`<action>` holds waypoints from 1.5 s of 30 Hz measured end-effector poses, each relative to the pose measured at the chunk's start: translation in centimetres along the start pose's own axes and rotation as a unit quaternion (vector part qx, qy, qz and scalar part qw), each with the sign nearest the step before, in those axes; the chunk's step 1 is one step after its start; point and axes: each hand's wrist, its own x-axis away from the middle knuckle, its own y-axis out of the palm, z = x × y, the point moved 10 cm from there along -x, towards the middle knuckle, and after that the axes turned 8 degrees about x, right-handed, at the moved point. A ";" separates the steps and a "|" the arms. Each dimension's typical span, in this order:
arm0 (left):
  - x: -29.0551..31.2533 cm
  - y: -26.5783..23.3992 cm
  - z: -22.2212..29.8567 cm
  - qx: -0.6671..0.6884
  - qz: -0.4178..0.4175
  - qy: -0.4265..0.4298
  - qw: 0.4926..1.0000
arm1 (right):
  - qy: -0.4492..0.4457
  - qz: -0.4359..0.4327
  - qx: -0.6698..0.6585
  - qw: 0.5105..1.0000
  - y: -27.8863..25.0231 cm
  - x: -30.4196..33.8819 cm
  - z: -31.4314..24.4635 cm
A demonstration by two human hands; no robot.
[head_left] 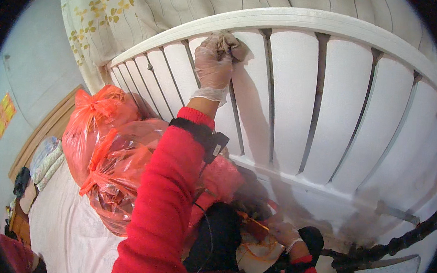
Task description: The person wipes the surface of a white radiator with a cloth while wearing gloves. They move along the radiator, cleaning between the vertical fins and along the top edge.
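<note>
My left hand [213,67], in a thin clear glove, is raised to the top of a white slatted panel [291,91]. Its fingers are closed round a crumpled grey-beige cloth [234,46], which rests against a slat just under the top rail. Low on the right, my right hand [284,233], also gloved, is beside my knee with its fingers curled. A thin orange stick-like thing [255,221] reaches toward its fingertips; whether they hold it is hard to see. Behind it lies a dark, blurred bundle [252,198].
Knotted red plastic bags [98,132] stand on a pale sheet [64,204] left of my arm. A patterned curtain [177,2] hangs behind the panel. A dark pole [400,243] crosses the right side. A pink cloth [220,180] lies below my forearm.
</note>
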 end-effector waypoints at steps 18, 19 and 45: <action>9.4 0.5 -1.3 0.010 -0.037 -0.076 0.996 | 0.005 -0.028 -0.036 0.999 1.5 -0.1 0.3; 10.1 0.6 -1.5 -0.001 -0.050 -0.087 0.995 | 0.009 -0.044 -0.033 0.998 2.4 -0.3 0.6; 28.3 0.1 -9.9 0.519 -0.102 -0.534 0.659 | -0.056 0.069 -0.095 0.992 0.6 -0.1 0.5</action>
